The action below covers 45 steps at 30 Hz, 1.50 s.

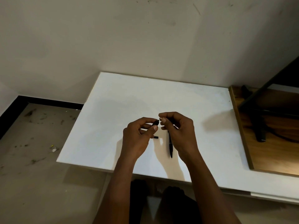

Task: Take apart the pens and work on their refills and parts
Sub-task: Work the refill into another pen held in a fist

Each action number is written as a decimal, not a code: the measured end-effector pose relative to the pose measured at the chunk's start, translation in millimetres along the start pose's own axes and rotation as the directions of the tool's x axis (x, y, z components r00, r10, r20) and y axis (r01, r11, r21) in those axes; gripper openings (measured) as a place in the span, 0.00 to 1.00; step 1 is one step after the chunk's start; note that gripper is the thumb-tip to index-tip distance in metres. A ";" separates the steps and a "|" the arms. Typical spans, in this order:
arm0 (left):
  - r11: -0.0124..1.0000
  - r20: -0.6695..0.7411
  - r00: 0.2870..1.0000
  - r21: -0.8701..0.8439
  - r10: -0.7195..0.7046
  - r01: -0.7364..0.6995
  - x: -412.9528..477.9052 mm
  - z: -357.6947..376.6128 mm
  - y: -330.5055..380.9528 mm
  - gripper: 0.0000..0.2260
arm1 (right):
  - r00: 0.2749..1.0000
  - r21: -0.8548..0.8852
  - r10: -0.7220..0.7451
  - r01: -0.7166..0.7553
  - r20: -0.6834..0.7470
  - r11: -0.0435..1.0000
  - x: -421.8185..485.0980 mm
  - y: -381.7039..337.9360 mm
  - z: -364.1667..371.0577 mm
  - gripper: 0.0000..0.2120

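Left hand [137,136] pinches a black pen part [156,122] above white board [113,110].

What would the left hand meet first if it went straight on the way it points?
Probably the right hand, at its fingertips: the left hand aims its black pen piece there across a small gap, though depth is unclear.

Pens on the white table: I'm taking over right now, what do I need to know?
Left hand pinches a black pen part above the table.
Right hand has its fingertips curled right at that part's end. I cannot tell whether they pinch something tiny.
On the white table, a small black piece lies under the hands. A whole-looking black pen lies partly beneath the right hand.
Done: one pen seems partly taken apart.
Left: finish that pen, then open the other one and work on the refills.
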<state>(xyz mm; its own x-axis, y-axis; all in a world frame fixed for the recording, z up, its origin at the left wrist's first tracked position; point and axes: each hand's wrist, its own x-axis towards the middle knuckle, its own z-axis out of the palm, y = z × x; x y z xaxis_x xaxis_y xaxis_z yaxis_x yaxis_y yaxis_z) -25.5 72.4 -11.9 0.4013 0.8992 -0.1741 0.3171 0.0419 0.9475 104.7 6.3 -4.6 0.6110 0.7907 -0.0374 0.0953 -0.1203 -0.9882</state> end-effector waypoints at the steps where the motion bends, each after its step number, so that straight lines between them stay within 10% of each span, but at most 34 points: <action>1: 1.000 -0.001 1.000 0.002 -0.001 0.001 0.3 0.4 0.1 0.07 | 1.000 -0.005 -0.005 0.005 0.005 1.000 0.1 -0.3 -0.9 0.08; 45: 0.984 0.075 0.995 0.162 0.066 -0.078 -0.2 0.9 -5.1 0.07 | 0.957 -0.397 -0.271 0.291 0.107 0.870 -1.3 3.2 -10.3 0.08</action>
<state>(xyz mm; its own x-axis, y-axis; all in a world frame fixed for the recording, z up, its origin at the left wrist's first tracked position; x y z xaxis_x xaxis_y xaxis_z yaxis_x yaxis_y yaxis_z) -26.5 71.6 -16.9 0.4849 0.8647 -0.1308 0.4197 -0.0989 0.9023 112.3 -1.3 -6.2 0.4742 0.8534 0.2162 0.5732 -0.1128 -0.8116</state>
